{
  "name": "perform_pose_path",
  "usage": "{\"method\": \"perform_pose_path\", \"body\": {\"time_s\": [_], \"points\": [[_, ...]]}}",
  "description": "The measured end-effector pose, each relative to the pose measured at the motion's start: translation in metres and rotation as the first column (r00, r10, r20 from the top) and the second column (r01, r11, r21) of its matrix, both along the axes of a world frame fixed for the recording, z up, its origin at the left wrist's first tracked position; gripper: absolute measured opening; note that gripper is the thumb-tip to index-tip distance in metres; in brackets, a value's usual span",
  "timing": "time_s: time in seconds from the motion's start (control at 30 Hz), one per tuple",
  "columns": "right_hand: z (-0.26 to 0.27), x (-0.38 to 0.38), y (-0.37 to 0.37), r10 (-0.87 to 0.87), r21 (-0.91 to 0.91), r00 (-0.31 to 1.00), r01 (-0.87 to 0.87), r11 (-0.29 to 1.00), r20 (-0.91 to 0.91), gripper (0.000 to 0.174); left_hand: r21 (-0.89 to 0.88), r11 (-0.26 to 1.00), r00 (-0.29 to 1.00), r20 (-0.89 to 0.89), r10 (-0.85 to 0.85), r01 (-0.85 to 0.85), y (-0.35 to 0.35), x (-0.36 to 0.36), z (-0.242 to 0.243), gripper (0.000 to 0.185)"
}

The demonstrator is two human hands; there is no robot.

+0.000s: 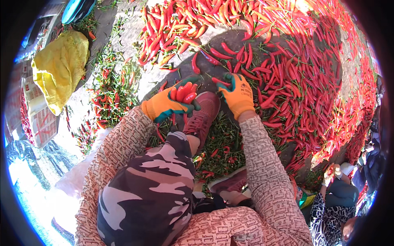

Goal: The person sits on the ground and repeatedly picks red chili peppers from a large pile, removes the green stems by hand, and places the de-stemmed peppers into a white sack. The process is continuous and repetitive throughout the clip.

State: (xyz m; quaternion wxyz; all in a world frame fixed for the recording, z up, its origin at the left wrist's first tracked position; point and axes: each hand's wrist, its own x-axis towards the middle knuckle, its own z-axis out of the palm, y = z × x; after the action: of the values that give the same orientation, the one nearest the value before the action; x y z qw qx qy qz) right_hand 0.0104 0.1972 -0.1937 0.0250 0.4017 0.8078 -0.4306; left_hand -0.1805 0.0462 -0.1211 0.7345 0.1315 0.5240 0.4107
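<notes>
My left hand [161,104], in an orange and green work glove, is closed around a bunch of red chilli peppers [185,92]. The bunch is above the toe of my maroon shoe [207,106]. My right hand [241,94], gloved the same way, pinches a single red chilli pepper [220,81] between thumb and fingers. The two hands are a short way apart. Just beyond them, loose chillies [220,53] lie scattered on the dark ground. A broad pile of red chillies [295,80] spreads to the right of my right hand.
More chillies [187,18] are heaped at the far side. Green stems and chilli bits litter the ground on the left [115,92] and around my feet [221,153]. A yellow woven sack [63,66] lies by a white plastic crate [41,120]. A co-worker [334,200] sits at lower right.
</notes>
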Motion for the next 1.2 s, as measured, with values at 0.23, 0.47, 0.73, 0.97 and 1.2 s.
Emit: {"method": "perform_pose_path", "body": {"time_s": [0.23,0.47,0.73,0.97,1.2], "points": [[-0.022,-0.045,-0.001,0.199,0.282,0.894,-0.328,0.902,0.402,0.051,-0.154,0.967,0.976,-0.118,0.185,-0.202,-0.013,0.004,-0.021,0.052],[0.011,-0.015,-0.033,-0.807,-0.923,0.581,0.24,0.3,-0.111,0.019,0.042,0.999,0.997,-0.062,0.036,-0.034,-0.011,0.015,-0.018,0.049],[0.04,0.01,-0.048,-0.544,-0.515,0.789,0.352,0.782,-0.286,0.023,0.122,0.928,0.899,-0.319,-0.299,0.352,0.001,0.033,-0.013,0.057],[0.042,0.113,-0.008,0.179,0.518,0.916,-0.355,0.778,0.36,0.041,0.122,0.917,0.901,-0.272,-0.338,0.38,0.009,0.032,-0.003,0.059],[0.012,0.111,0.043,0.116,0.508,0.942,-0.27,0.818,0.315,0.03,0.243,0.857,0.829,-0.467,-0.308,0.455,0.015,0.032,-0.004,0.059]]}}
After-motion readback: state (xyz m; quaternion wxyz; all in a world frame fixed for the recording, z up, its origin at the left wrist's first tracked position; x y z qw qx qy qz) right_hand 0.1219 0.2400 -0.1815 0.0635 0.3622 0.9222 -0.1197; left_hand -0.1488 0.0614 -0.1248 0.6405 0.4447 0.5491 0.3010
